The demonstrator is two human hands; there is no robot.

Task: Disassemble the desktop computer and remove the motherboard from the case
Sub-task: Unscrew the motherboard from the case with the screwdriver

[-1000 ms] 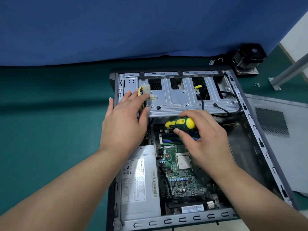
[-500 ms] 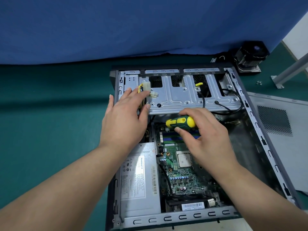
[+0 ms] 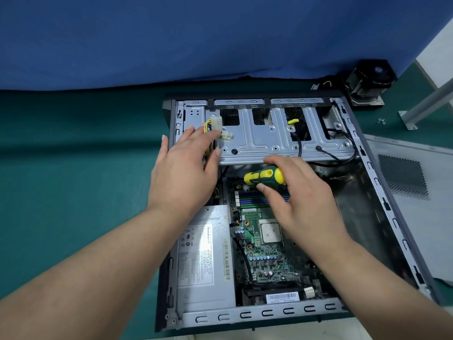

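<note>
Head view: one open case (image 3: 382, 192), one motherboard (image 3: 264, 256); left hand (image 3: 186, 173), fingers spread, rests on the drive cage (image 3: 277, 141); right hand (image 3: 301, 200) fingers grip one screwdriver (image 3: 264, 176).

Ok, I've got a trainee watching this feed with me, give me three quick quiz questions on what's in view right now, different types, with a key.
1. True or false: the motherboard is still inside the case.
2. Which hand grips the yellow-and-green screwdriver? A) left hand B) right hand C) neither
3. Fill in: the left hand lies flat, fingers straight, on the metal drive ____ by the yellow-wired connector.

Key: 1 true; 2 B; 3 cage. Extra to note: the power supply sits left of the board, the removed side panel lies to the right of the case, and a cooler fan stands beyond it.
</note>
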